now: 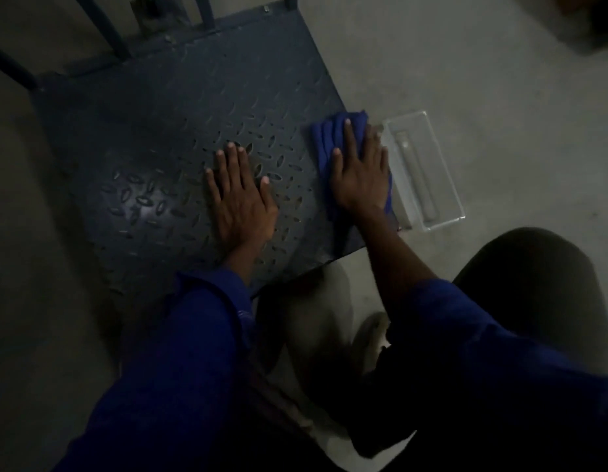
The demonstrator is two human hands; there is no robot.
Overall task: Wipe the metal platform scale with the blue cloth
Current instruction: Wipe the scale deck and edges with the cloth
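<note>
The metal platform scale sits low on the floor in front of a crouching person, its dark checker-plate top filling the middle and left of the view. The blue cloth lies bunched in folds at the plate's right edge, towards the near right corner. The right hand presses flat on it, fingers straight and slightly spread, gripping nothing. The left hand rests palm-down on bare plate near the centre, well apart from the cloth, its fingers also straight and fanned. Most of the plate to the left and towards the far side is uncovered. At the far end, dark metal rails rise from the platform and bound it there. Just beside the right edge, next to the cloth, a clear plastic tray stands on the floor with a pale tube-like piece lying in it. Whether the tray touches the platform cannot be told. The plate's raised oval pattern catches a dull glare at its left, and the grey concrete floor spreads out on all sides in dim light. Blue sleeves cover both forearms, and a dark knee bulges at the right. Much of the cloth is hidden under the palm, the rails are cut off at the top, and a blurred shape in the far right corner cannot be made out.
</note>
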